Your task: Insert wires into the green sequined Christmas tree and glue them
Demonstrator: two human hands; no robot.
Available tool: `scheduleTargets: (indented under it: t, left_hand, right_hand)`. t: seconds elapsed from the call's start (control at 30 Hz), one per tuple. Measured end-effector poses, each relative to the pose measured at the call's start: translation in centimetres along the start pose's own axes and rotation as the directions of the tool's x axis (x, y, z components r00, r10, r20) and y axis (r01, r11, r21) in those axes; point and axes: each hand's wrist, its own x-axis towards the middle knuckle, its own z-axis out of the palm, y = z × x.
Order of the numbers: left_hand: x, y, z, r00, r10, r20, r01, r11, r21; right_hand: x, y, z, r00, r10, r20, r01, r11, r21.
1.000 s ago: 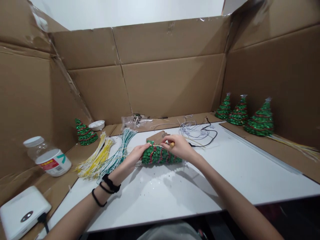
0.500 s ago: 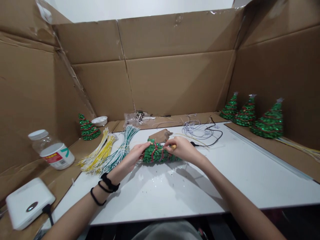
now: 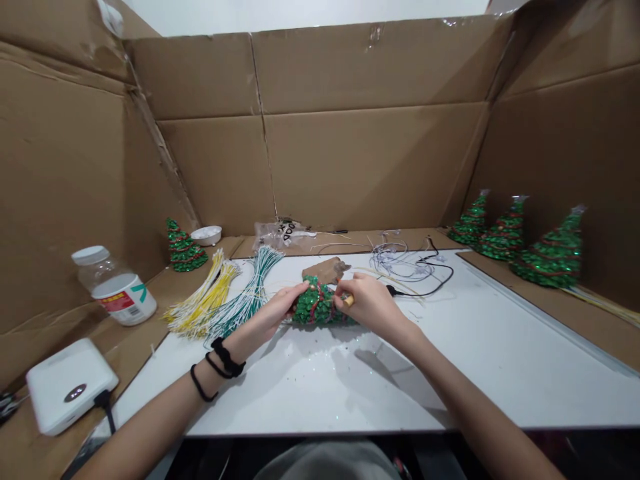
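Note:
A small green tinsel Christmas tree with red trim lies on its side on the white board. My left hand is closed on its left end, thumb on top. Over the tree's right part, my right hand pinches a small tool with a light wooden handle; the tool's tip is too small to make out against the tinsel. Behind the tree lies a torn piece of brown cardboard. Bundles of green-and-white wires and yellow-and-white wires spread out left of my left hand.
Three finished-looking trees stand at the right; another tree stands at the left beside a white bowl. A plastic jar and a white box with a cable sit at left. Tangled clear wire lies behind; cardboard walls surround the board.
The view has shifted slightly, so the surroundings appear a little further right. My right hand with the wooden-handled tool has turned slightly at the tree; my left hand keeps its hold.

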Motion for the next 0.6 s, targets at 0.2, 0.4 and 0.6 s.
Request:
scheduleTargets:
  t: [0.2,0.4,0.6]
  left_hand:
    - [-0.3,-0.3,0.7,0.999,-0.003,-0.046,0.001,0.999,-0.038]
    - [-0.2,-0.5,0.7,0.999,0.027,-0.039,-0.03,0.998,-0.059]
    - [0.3,-1.0,0.4,0.999,0.038,-0.016,-0.039,0.997,-0.071]
  right_hand:
    - [-0.4,-1.1,-0.3,0.999,-0.05,0.003,0.05,0.998,-0.041]
    - [-0.4,-1.2,-0.5,0.999,-0.024,0.04,0.022,0.999,0.043]
    - [-0.2,-0.7,0.4,0.999,-0.032,0.014,0.031,0.999,0.038]
